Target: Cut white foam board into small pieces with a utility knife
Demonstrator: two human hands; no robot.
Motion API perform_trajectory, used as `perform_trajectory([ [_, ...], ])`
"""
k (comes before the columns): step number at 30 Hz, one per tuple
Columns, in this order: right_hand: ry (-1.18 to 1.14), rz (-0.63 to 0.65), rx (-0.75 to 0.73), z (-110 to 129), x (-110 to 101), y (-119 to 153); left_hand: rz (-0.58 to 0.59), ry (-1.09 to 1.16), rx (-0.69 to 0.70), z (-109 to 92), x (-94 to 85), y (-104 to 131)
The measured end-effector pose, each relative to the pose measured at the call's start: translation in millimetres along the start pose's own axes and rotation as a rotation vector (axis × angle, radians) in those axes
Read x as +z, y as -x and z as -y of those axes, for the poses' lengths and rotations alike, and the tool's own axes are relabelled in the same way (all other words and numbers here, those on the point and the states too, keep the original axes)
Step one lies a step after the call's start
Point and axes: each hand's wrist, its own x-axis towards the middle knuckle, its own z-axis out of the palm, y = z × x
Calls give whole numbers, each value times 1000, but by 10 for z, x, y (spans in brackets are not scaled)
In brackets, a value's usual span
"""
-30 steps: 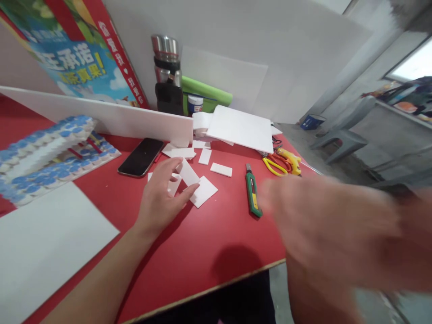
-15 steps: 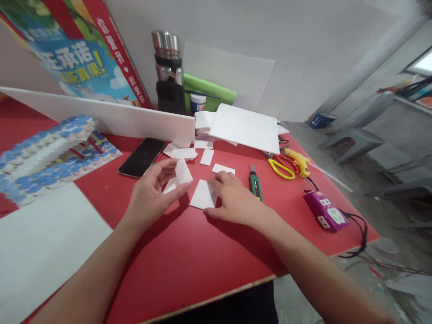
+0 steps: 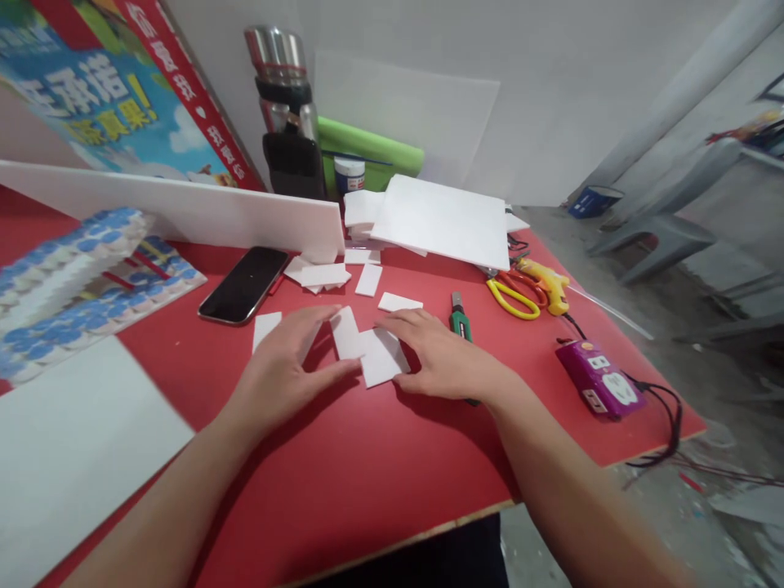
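My left hand (image 3: 285, 359) pinches a narrow white foam board piece (image 3: 345, 333) end to end, its fingertips at the far end and its thumb at the near one. Against that strip's right side is a wider white foam board piece (image 3: 383, 359); whether the two overlap or merely touch, I cannot tell. My right hand (image 3: 438, 351) holds the wider piece by its right part, fingers at the far edge and thumb at the near corner. Beyond the right hand lies a small white rectangle (image 3: 400, 302). Another white piece (image 3: 266, 328) is partly hidden behind my left hand.
A green-handled cutter (image 3: 461, 322) lies partly under my right forearm. Farther right are yellow-handled pliers (image 3: 513, 300), a yellow glue gun (image 3: 550, 286) and a purple power box (image 3: 600, 380). A phone (image 3: 243, 286) and a blue-and-white model (image 3: 91, 278) occupy the left.
My left hand has brought its tilted strip down and right, against the wider piece. The wider piece has turned slightly under my right hand. The camera view has shifted a little.
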Motion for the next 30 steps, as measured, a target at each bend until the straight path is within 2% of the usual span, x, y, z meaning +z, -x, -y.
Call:
perform_trajectory([
  [4,-24,-8,7,4,3,3,103,-75,111,-83,102,43],
  [8,-55,-14,13,-11,23,0,162,-137,211,-66,139,51],
  [17,-67,-33,-26,-47,36,-5,138,-175,265,-90,189,28],
  [30,19,-3,-29,43,32,-8,139,-154,296,-88,207,7],
])
